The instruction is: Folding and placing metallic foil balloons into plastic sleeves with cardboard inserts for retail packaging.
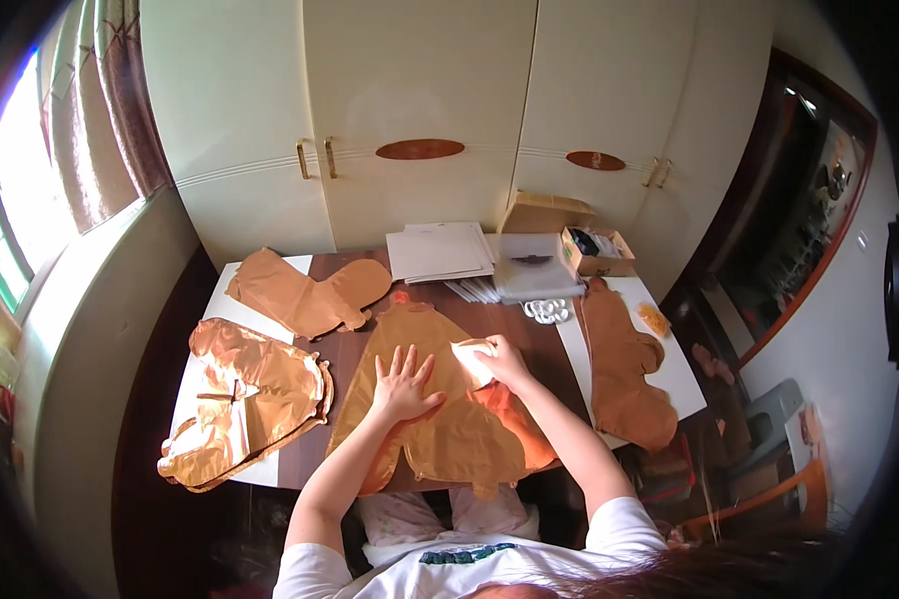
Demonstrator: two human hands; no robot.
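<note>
A flat copper-coloured foil balloon (449, 434) lies in front of me on the brown table. My left hand (406, 391) presses on it, palm down with fingers spread. Just to the right, my right hand (504, 361) is closed on a pale flat piece (470, 365), held against the foil; whether it is paper or cloth I cannot tell. Beside the right hand, part of the foil shines orange-red. More flat foil balloons lie around: one at the back left (295, 295), a crinkled, shiny one at the near left (270, 374), and one on the right (619, 374).
White sheets (440, 253) are stacked at the table's back edge, beside clear plastic packs (531, 275). A small open cardboard box (604, 265), linked white rings (546, 311) and a yellow packet (653, 319) sit at the right. Behind stands a cream wardrobe (420, 80).
</note>
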